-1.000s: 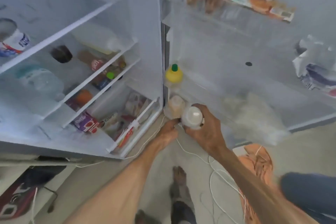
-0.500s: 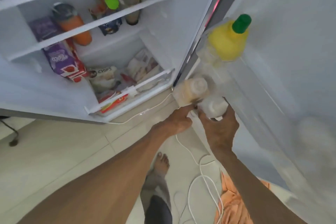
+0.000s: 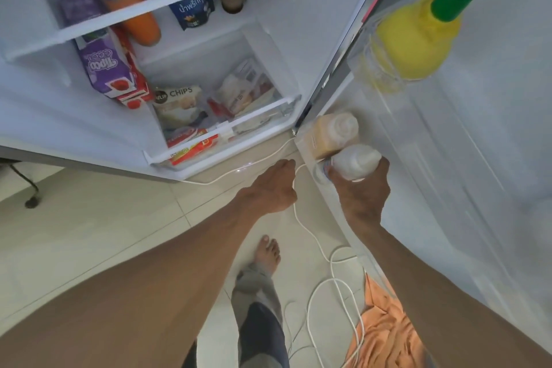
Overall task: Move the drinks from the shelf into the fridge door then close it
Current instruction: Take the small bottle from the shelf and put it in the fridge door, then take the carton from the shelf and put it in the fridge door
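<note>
Left hand (image 3: 270,188) reaching low toward the door's bottom corner, fingers curled, grip empty. Right hand (image 3: 363,194) clasps a white bottle (image 3: 355,162) in the door's lower bin, touching an orange bottle (image 3: 334,133); yellow bottle (image 3: 415,39) above.

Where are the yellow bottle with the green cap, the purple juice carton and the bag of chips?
yellow bottle (image 3: 415,42): head view, on its yellow body.
purple juice carton (image 3: 103,67): head view, on its printed front.
bag of chips (image 3: 179,101): head view, on the pale front under the lettering.
</note>
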